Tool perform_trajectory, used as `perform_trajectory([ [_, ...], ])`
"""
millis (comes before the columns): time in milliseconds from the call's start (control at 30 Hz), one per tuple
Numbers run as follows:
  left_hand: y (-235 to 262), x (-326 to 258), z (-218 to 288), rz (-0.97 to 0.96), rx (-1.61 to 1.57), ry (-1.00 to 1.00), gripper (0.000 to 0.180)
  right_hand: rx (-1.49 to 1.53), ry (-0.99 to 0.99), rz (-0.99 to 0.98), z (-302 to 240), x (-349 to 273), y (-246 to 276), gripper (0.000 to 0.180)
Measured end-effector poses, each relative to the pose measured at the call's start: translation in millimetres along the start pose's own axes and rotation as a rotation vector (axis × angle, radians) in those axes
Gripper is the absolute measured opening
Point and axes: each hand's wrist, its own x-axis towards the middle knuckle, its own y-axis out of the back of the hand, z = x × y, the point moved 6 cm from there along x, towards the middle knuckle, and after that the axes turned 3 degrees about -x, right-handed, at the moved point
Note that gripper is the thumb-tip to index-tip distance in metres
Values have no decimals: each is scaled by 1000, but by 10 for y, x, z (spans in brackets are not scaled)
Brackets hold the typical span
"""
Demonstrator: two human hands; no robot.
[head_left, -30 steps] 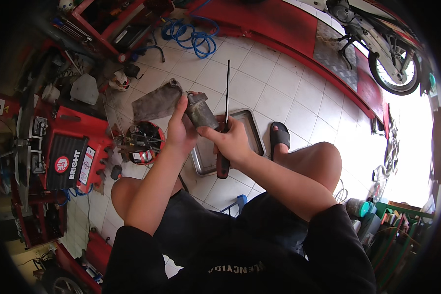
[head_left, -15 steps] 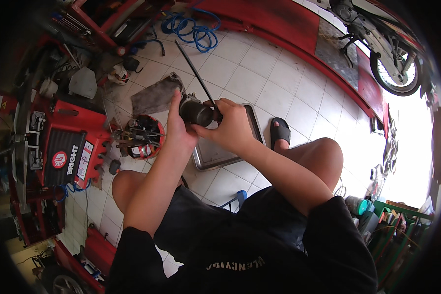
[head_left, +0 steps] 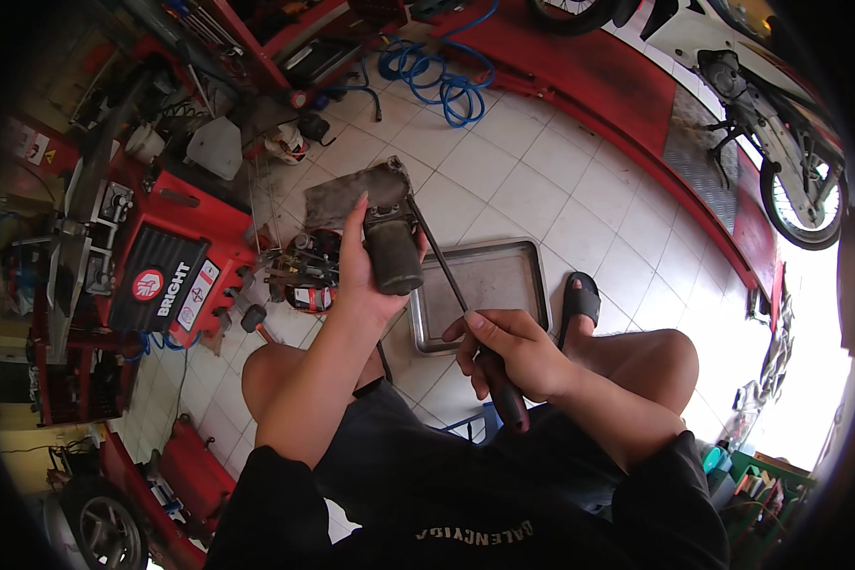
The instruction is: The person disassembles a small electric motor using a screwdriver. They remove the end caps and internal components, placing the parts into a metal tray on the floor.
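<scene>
My left hand (head_left: pixel 358 271) is wrapped round a dark cylindrical metal part (head_left: pixel 392 258), its far end a fitting with small metal details. In my right hand (head_left: pixel 518 353), nearer my lap, is a long screwdriver (head_left: pixel 506 394) with a dark and reddish handle. Its thin shaft slants up and left, and the tip appears beside the far end of the part; whether they touch I cannot tell. Beneath and to the right of the part, a shallow metal tray (head_left: pixel 475 252) lies on the tiles. A worn grey flat piece (head_left: pixel 337 197) is just beyond my left hand.
A container of tools (head_left: pixel 313 271) stands left of the tray, near a mallet (head_left: pixel 254 317). Farther left is a red machine (head_left: pixel 166 275). A coiled blue hose (head_left: pixel 461 100) lies at the back. A red lift platform (head_left: pixel 579 71) with a motorcycle (head_left: pixel 760 114) is at the far right.
My right hand has come away from the part and moved down toward my lap. The screwdriver's tip has swung down to the part's far end. My left hand still holds the part.
</scene>
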Motion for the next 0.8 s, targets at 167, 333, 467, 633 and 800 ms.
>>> perform_trajectory([
  [167, 3, -6, 29, -34, -34, 38, 62, 15, -25, -17, -4, -44, -31, 43],
  [333, -41, -8, 71, -70, -102, -20, 62, 114, -64, -51, -51, -96, -60, 42],
  [467, -104, -25, 103, -80, -127, -44, 62, 132, -89, -41, -44, -124, -54, 42],
  [633, -82, -15, 108, -93, -160, -39, 63, 104, -94, -34, -15, -106, -42, 41],
  [800, -102, 19, 76, -91, -188, -20, 64, 103, -107, -32, -9, -122, -20, 41],
])
